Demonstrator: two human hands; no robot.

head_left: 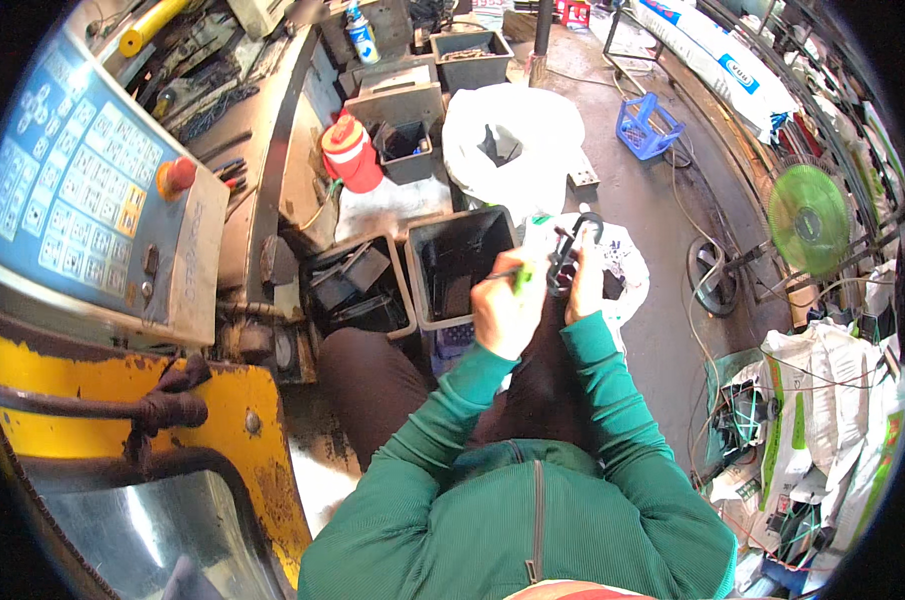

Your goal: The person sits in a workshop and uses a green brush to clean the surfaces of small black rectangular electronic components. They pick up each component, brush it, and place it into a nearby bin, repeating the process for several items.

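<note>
My left hand (508, 312) is closed around a slim dark tool with a bright green part (523, 278); its exact kind is too small to make out. Beside it, my right hand (585, 285) grips a black plastic part (567, 258) with a curved, ring-like end at the top. The tool hand sits close against the black part, and whether the tip touches it cannot be seen. Just left of my hands is a black bin (463, 222) with a dark interior. A white plastic bag (628, 275) lies behind and right of the right hand.
Another bin (410, 300) holds black parts. Farther off stand a large white sack (518, 125), a red-and-white jug (351, 155) and a blue crate (649, 128). A machine control panel (83, 170) is at left, a green fan (809, 220) at right. Cables trail over the floor.
</note>
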